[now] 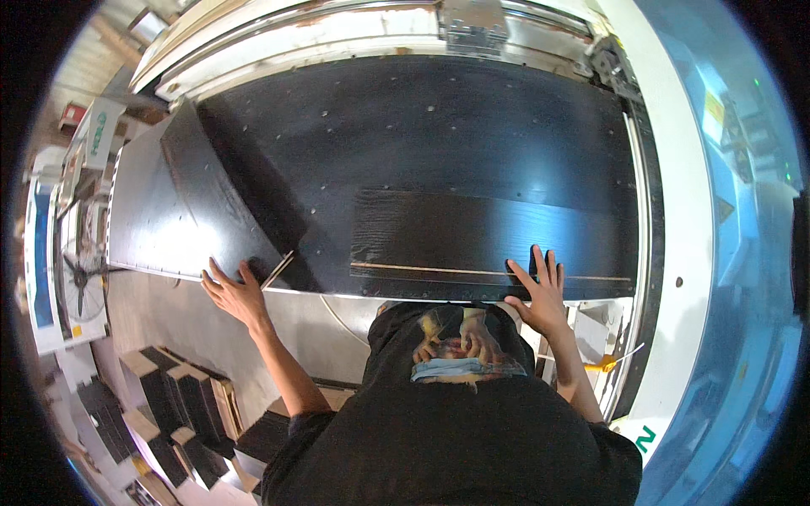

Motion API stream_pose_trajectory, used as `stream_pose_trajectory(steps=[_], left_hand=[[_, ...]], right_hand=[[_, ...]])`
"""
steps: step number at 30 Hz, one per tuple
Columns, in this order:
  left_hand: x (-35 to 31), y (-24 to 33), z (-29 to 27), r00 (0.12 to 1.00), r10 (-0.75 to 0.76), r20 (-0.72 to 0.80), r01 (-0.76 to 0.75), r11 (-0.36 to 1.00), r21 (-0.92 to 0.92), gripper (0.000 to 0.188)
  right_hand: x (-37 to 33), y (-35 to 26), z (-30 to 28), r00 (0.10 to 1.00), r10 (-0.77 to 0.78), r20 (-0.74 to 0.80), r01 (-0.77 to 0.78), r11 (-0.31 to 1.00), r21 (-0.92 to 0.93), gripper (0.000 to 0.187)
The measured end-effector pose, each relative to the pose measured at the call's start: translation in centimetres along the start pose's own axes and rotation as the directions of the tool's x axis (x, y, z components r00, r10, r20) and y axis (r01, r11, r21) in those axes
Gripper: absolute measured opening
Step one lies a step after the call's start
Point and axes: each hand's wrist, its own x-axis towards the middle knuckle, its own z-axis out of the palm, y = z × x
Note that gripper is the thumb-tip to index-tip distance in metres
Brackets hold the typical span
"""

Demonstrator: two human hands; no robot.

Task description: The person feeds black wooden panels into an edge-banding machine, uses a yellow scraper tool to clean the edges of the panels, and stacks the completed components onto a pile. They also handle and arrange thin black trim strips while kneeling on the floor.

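My left hand (233, 293) has its fingers spread at the near edge of a dark wood-grain panel (224, 198) on the left. The panel lies at an angle, a dark band like a shadow along its right side and a pale raw edge at its near corner. On the right, a long dark wood-grain board (439, 229) lies flat on the black machine table (405, 110). Its near long edge is a thin light strip. My right hand (542, 291) rests with spread fingers over that near edge, towards the board's right end. Neither hand grips anything.
A metal rail with a carriage (475, 27) runs along the table's far side. White machine framing (679, 211) borders the right. Stacked dark panels (181, 392) stand on the floor at lower left, with a black fan (83, 282) beyond. A yellow-handled tool (602, 364) is near my right forearm.
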Motion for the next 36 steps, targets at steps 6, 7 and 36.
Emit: stream_pose_trajectory(steps=[6, 7, 36], left_hand=[[-5.4, 17.1, -1.1, 0.786, 0.567, 0.245, -0.321, 0.715, -0.621, 0.067], [-6.6, 18.5, 0.0, 0.71, 0.629, 0.316, -0.345, 0.702, -0.623, 0.07], [5.6, 47.7, 17.6, 0.581, 0.791, 0.191, -0.409, 0.487, -0.772, 0.063]], right_hand=[[1.5, 1.9, 2.2, 0.984, 0.048, -0.17, -0.055, 0.998, -0.035, 0.06], [2.7, 2.1, 2.0, 0.979, 0.025, -0.2, -0.032, 0.999, -0.029, 0.061], [32.7, 21.7, -10.0, 0.663, 0.487, -0.568, -0.427, 0.87, 0.248, 0.079]])
